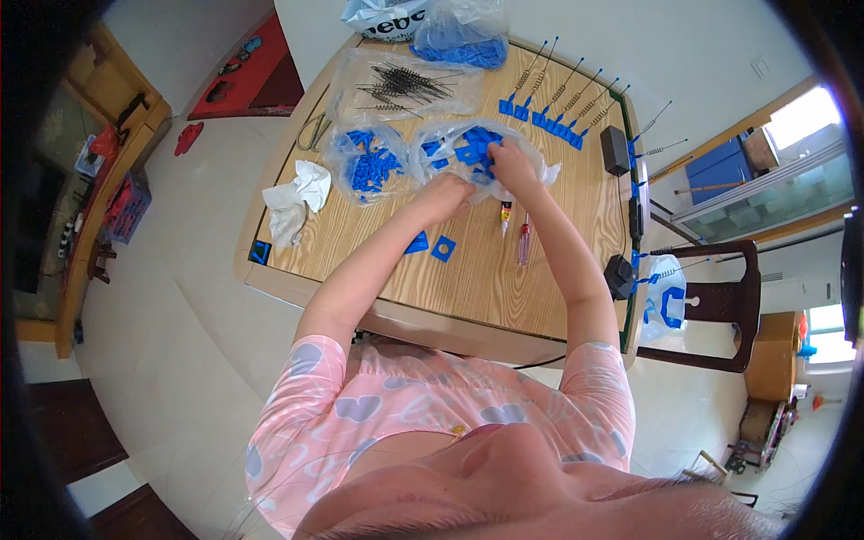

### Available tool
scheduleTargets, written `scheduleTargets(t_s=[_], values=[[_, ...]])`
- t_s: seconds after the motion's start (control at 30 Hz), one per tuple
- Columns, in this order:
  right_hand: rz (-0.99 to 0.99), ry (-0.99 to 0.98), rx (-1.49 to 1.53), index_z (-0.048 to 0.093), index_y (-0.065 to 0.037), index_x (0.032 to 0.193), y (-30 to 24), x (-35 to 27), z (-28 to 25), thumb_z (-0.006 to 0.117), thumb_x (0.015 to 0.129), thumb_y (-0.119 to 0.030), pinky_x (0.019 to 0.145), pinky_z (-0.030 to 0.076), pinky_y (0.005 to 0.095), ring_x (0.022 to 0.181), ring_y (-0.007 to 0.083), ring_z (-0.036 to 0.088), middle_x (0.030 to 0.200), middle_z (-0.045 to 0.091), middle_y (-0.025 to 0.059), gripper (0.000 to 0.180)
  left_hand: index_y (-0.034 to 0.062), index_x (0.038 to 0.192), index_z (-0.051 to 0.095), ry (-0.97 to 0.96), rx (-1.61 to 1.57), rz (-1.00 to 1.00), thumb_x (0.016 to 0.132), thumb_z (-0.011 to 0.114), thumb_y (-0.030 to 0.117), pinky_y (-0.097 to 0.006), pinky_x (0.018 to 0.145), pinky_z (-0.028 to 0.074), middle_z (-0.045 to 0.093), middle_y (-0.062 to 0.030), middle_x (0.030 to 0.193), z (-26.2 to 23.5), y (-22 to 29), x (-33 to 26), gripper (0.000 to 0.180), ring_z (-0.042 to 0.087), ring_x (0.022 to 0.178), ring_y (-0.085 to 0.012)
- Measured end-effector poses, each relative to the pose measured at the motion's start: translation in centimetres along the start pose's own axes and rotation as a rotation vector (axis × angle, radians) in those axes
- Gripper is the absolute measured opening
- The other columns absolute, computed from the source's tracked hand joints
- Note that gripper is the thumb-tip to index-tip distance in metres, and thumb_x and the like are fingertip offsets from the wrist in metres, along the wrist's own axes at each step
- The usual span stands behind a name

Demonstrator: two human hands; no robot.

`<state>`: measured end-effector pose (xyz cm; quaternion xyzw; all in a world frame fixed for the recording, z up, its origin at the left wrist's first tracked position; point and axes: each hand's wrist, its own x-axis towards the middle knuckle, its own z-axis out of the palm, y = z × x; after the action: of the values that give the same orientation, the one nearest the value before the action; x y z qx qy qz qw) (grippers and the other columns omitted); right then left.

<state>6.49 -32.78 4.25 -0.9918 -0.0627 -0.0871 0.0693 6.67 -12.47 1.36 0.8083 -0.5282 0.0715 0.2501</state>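
A clear plastic bag (430, 181) lies spread open on the table, with several blue plastic pieces (467, 155) inside it. My right hand (513, 168) reaches into its right side, fingers pinched together at a blue piece. At the bag's near edge my left hand (447, 196) is curled, its fingers closed against the plastic. Nearer to me lie a blue square piece with a round hole (443, 249) and another blue piece (417, 242), partly behind my left forearm. A small yellow-and-black glue tube (506, 219) and a pink-handled screwdriver (524, 245) lie by my right forearm.
Left of the bag sit a second bag of small blue parts (371, 167), crumpled tissue (288, 214) and scissors (312, 132). Dark springs with rods (401, 85) lie behind. Blue clips holding upright springs (549, 119) line the far right, near black blocks (616, 150). A chair (725, 306) stands right.
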Motion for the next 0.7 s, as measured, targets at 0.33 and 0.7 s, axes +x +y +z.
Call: scheduleTargets(t_s=[0.33, 0.7], values=[[-0.143, -0.083, 0.097, 0.059, -0.008, 0.086, -1.8, 0.3, -0.4, 0.071, 0.069, -0.015, 0.076, 0.046, 0.0432, 0.090, 0.0333, 0.057, 0.095, 0.056, 0.0127, 0.023, 0.0048, 0.096, 0.064, -0.195, -0.156, -0.116, 0.074, 0.068, 0.014, -0.045, 0.082, 0.044, 0.064, -0.0156, 0.086, -2.0, 0.9, 0.1, 0.024, 0.057, 0.089, -0.0354], [0.053, -0.219, 0.542, 0.060, -0.004, 0.085, 1.2, 2.8, 0.1, 0.072, 0.070, -0.016, 0.067, 0.046, 0.0373, 0.078, 0.0288, 0.059, 0.082, 0.059, 0.0126, 0.023, 0.0057, 0.096, 0.065, -0.105, 0.015, -0.077, 0.072, 0.068, 0.015, -0.040, 0.093, 0.043, 0.061, -0.0113, 0.109, -1.1, 0.5, -0.4, 0.026, 0.053, 0.108, -0.0304]])
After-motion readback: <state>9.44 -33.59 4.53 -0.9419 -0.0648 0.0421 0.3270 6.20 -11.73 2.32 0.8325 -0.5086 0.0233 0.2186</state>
